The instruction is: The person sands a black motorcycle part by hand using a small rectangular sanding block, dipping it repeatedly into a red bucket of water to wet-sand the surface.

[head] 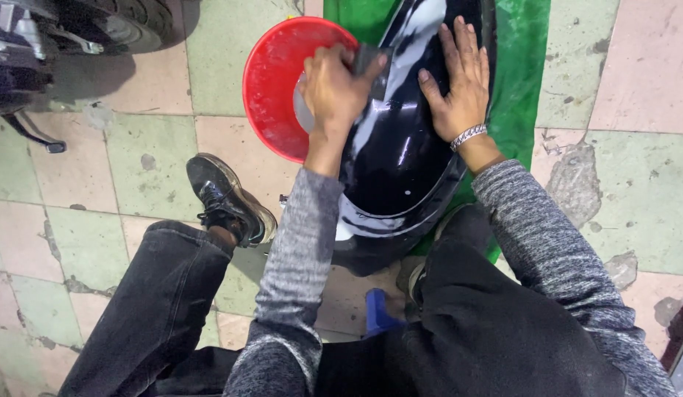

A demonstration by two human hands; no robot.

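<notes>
Left hand (334, 88) is closed around a small dark grey pad or sheet (369, 62), maybe sanding paper, and presses it flat on the upper left side of a glossy black curved panel (397, 158), which looks like a body part of a scooter. The fingers are curled over the pad, so the grip looks firm and the palm pushes down. Right hand (459, 81) holds nothing; it lies open with fingers spread on the right side of the same panel, probably to keep the panel steady while the other hand works. A silver bracelet (468, 136) sits on this wrist. The panel lies lengthwise in the middle of the scene, running from near the person's knees to the far edge, and it rests on a green mat (521, 73), which seems to protect the shiny surface from the tiled floor (150, 162). The surface looks wet, with bright reflections. A red basin (272, 81) stands just beside the panel on the left, partly under the left hand, close enough to dip the pad; what it contains I cannot tell. The person squats with legs apart, a black shoe (227, 202) on the near left. At the far left corner a part of a motorbike (55, 37) with its tyre is visible.
</notes>
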